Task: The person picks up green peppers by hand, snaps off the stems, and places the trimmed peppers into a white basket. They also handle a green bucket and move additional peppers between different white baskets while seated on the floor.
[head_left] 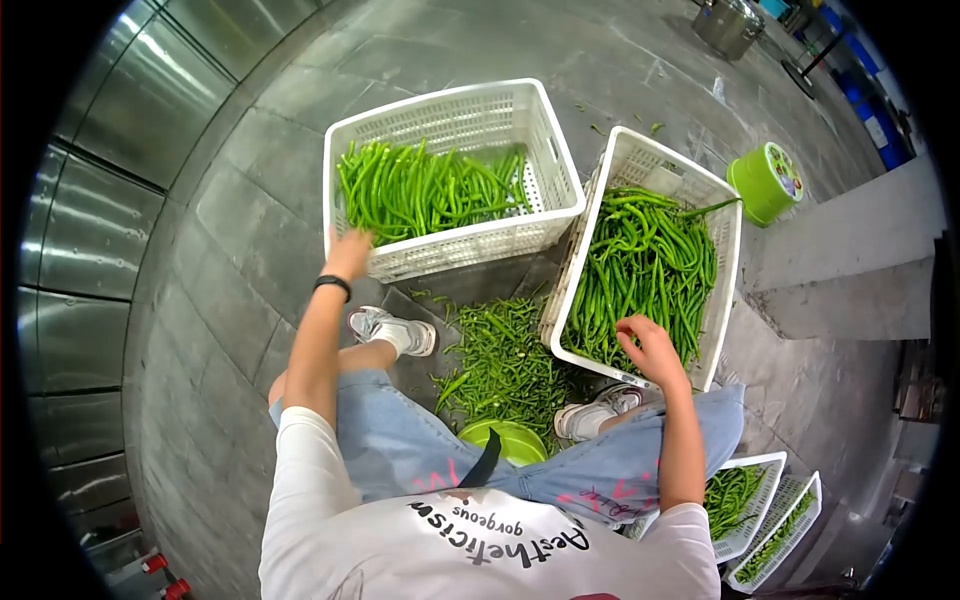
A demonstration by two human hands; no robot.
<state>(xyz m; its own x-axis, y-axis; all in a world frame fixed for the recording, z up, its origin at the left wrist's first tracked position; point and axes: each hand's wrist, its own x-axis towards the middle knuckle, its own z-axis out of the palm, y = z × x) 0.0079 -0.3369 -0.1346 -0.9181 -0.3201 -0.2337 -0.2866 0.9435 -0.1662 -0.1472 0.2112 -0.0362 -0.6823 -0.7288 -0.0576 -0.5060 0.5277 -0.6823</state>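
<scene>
My left hand is at the near left corner of a white plastic crate, beside the long green chili peppers lying in it; its fingers are blurred. On the right, a second white crate holds a deeper heap of green chili peppers. Over the near end of that heap is my right hand, fingers loosely bent and apart, with no pepper visible in them. Between my shoes, a pile of small green scraps covers the floor.
A green plastic stool is under me. Behind my right side stand white baskets of green peppers. A green bucket is beside a pale concrete block. Metal cabinets line the left; a steel pot stands far back.
</scene>
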